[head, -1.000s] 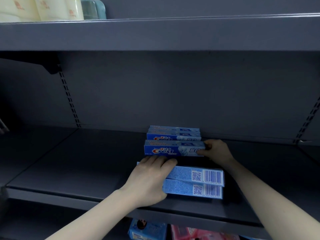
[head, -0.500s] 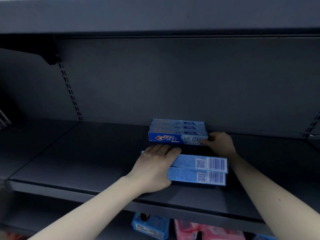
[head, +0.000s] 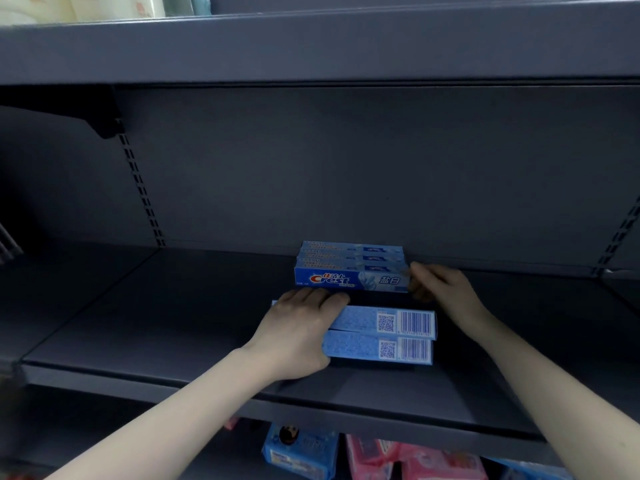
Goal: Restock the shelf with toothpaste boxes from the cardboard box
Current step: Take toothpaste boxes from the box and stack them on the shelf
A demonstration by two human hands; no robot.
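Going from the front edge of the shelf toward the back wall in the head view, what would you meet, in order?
Shelf edge → two flat boxes under the left hand → Crest box, right hand at its end → three boxes behind → back wall.

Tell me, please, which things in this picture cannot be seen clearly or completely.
- Head view: the left ends of the two front boxes are hidden under the left hand.
- The right end of the Crest box is covered by the right hand.
- How many boxes stand in the back row is unclear; only top edges show.
- The packs below are cut by the bottom edge.
- The cardboard box is out of frame.
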